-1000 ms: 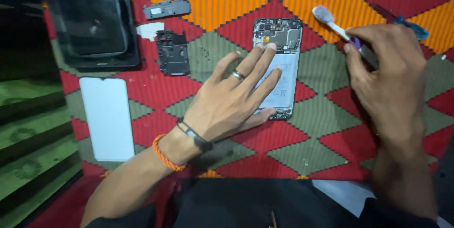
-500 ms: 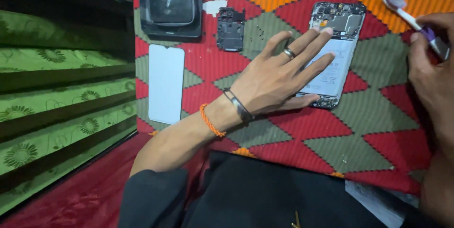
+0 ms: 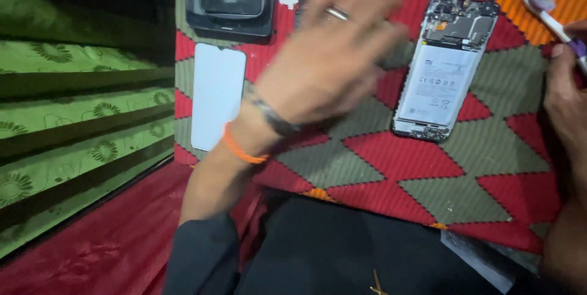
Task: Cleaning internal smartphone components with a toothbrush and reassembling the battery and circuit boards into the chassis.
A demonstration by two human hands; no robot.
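The tabletop has a red, green and orange zigzag cloth, and the left hand hovers over it, blurry, fingers spread and holding nothing. The opened phone lies back-up just right of that hand, battery showing, with a white screen protector at far left. The right hand grips a toothbrush at the right edge.

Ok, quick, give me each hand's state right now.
Left hand: open, fingers spread, holding nothing, blurred above the cloth beside the opened phone.
Right hand: closed on a toothbrush.
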